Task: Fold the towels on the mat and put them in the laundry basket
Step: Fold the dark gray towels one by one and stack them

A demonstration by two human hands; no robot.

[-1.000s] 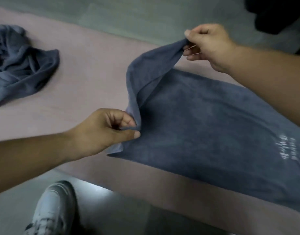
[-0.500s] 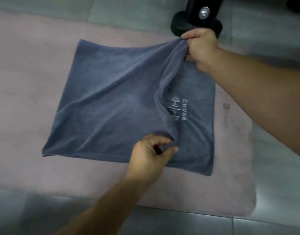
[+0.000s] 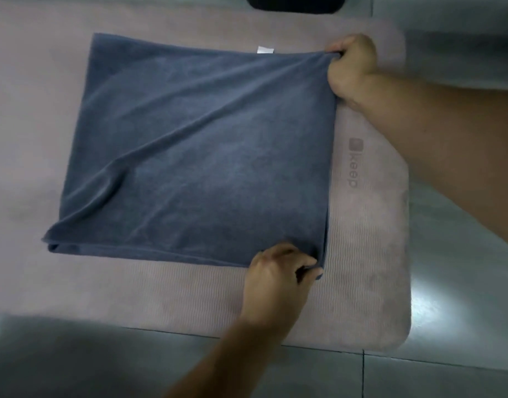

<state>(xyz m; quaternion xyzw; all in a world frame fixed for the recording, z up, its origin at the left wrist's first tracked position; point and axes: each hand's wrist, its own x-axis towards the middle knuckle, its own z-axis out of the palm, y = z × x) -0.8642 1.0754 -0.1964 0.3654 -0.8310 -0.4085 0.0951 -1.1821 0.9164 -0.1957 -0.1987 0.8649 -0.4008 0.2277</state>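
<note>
hands tight around corners of folded towel (image 3: 204, 156) on mat (image 3: 362, 254): left hand (image 3: 278, 280) near, right hand (image 3: 352, 67) far

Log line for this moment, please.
towel: doubled, on mat | left hand: pinches near corner | right hand: grips far corner

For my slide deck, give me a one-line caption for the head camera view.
The left hand and right hand grip the corners of a blue towel folded on a pink mat.

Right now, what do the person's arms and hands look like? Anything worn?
The left hand and right hand are ungloved; no ring, watch or band shows. The left forearm and right forearm are uncovered to the frame edge, no sleeve in view.
</note>
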